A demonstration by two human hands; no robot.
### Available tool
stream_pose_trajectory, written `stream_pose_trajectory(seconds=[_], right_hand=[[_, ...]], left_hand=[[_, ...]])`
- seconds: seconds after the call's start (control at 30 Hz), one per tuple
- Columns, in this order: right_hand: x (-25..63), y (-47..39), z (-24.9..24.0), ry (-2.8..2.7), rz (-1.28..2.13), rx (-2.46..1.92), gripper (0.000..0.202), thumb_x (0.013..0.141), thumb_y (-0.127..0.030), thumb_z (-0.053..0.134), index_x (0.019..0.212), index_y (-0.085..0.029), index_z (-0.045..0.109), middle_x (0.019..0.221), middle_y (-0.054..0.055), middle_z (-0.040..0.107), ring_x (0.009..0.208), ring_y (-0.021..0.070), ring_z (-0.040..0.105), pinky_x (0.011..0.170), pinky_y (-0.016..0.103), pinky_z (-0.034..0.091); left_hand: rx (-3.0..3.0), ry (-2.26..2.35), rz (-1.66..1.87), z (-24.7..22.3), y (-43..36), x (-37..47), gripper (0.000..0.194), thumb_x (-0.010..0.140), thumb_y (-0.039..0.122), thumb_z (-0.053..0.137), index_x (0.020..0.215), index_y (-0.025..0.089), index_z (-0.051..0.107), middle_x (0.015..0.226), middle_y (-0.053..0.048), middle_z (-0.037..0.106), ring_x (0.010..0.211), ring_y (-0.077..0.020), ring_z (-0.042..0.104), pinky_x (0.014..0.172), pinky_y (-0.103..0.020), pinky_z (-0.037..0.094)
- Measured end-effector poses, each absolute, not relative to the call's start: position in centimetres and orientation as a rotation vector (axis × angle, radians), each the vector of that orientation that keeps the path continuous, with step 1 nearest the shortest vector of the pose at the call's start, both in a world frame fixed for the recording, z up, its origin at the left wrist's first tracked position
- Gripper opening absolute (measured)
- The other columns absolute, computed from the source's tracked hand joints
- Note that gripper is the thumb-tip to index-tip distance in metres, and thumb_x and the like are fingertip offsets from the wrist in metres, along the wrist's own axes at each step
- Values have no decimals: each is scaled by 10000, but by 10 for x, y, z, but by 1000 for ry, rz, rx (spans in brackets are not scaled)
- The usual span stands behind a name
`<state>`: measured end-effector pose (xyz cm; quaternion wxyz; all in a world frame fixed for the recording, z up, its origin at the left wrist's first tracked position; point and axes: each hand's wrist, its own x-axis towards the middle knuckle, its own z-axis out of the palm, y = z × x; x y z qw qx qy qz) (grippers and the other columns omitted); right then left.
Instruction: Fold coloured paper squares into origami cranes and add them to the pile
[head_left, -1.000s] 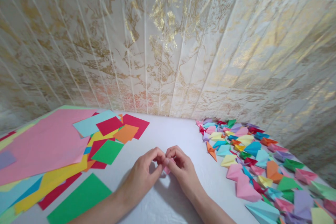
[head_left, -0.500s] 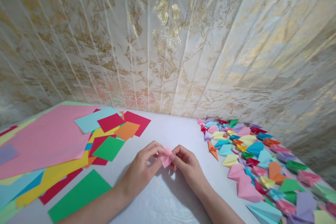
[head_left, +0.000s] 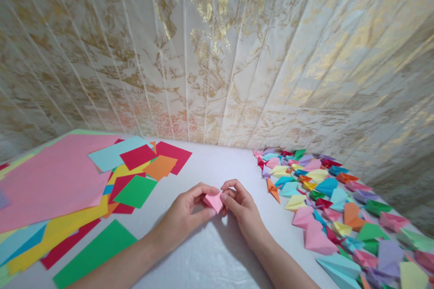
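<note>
In the head view, both hands meet over the middle of the white table (head_left: 217,253), just above its surface. The left hand (head_left: 185,214) has its grip closed on a small pink folded paper (head_left: 214,200), thumb below and fingertips on top of its left side, while the right hand (head_left: 241,207) pinches the same paper from the right with curled fingers; the piece sits between the two hands, raised slightly off the table, its point turned down toward the person. To handle this fold well, I judge the fingertips should stay close to the crease and press evenly along it, with one hand steadying the piece while the other works the edge, since so small a paper can slip or crease crooked if the pinch is loose. To the left lies a spread of flat coloured sheets (head_left: 57,180), a large pink one on top, with a green square (head_left: 136,191) near the left hand and a green sheet (head_left: 96,248) close by the left forearm. To the right, a heap of folded paper shapes (head_left: 325,207) in many colours runs along the table toward its right edge, near the right wrist. A draped gold-patterned cloth (head_left: 217,54) closes off the back. The open room is the bare strip between sheets and heap, where the hands are.
</note>
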<state>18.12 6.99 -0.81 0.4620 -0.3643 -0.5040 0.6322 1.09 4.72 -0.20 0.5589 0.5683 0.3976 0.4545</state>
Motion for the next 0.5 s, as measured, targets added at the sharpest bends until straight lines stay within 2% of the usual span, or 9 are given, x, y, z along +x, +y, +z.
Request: stream_pose_trajectory(seconds=[0.33, 0.5], right_hand=[[181, 72, -9, -1248, 1547, -897, 269, 778, -425, 711, 835, -204, 570, 581, -64, 548, 516, 106, 506, 542, 224, 377], [180, 68, -9, -1338, 1502, -926, 232, 821, -419, 658, 851, -207, 570, 613, -51, 558, 546, 116, 510, 564, 238, 386]], left_hand=[[1342, 963, 1063, -1, 46, 11, 261, 781, 210, 638, 1042, 196, 638, 1083, -53, 675, 1054, -217, 633, 947, -321, 468], [1366, 1067, 1045, 2, 46, 11, 193, 819, 235, 583, 998, 195, 644, 1028, -46, 695, 998, -216, 650, 898, -313, 481]])
